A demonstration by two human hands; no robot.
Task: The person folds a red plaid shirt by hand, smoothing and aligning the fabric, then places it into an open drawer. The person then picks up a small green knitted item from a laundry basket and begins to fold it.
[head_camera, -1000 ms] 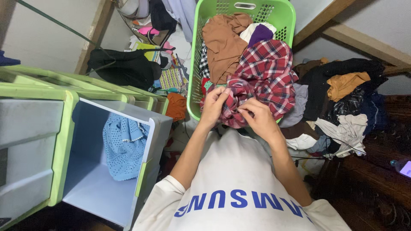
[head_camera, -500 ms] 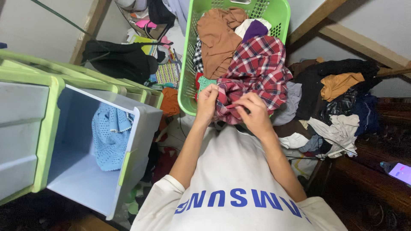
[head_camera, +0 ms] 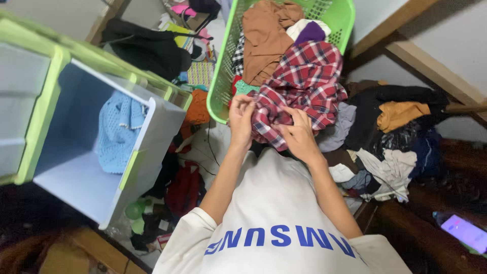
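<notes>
Both hands work on a red, white and dark plaid flannel shirt (head_camera: 304,83) that spills over the near rim of a green perforated plastic laundry basket (head_camera: 221,86). The left hand (head_camera: 241,119) pinches a bunched edge of the cloth between thumb and fingers, its grip pressed together on the fabric. The right hand (head_camera: 299,133) holds the lower bunch of the same shirt, fingers curled into it, so its grip is also closed on the cloth.

The shirt is still crumpled, mostly resting on the heap in the basket, not lifted free or folded. Beneath and behind it lie a brown cloth garment (head_camera: 264,38) and a purple piece (head_camera: 310,33), so the basket remains quite full. To the left, a pale grey plastic drawer with green trim (head_camera: 152,142) stands pulled open, holding only a light blue knitted garment (head_camera: 116,127). A pile of mixed dark clothes (head_camera: 390,122) lies on the floor to the right.
</notes>
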